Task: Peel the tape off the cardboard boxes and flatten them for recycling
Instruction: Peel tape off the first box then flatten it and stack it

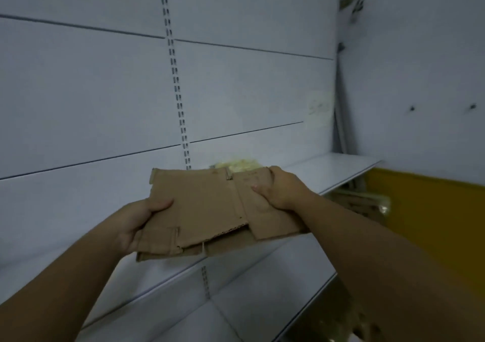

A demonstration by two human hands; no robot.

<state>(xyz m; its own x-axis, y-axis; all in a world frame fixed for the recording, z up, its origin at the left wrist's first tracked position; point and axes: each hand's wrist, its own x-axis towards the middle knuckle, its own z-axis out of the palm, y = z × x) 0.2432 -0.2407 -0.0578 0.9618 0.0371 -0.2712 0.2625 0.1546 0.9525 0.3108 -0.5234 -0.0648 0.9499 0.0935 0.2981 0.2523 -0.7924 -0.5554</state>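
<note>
Cardboard fills the head view: a brown corrugated box (207,210), already pressed flat, is held up before the white wall shelf (341,168), left hand (139,223) gripping its left edge, right hand (278,192) gripping its right flap. No tape shows plainly, so this one looks about finished; more brown cardboard (359,202) under the shelf may remain.
</note>
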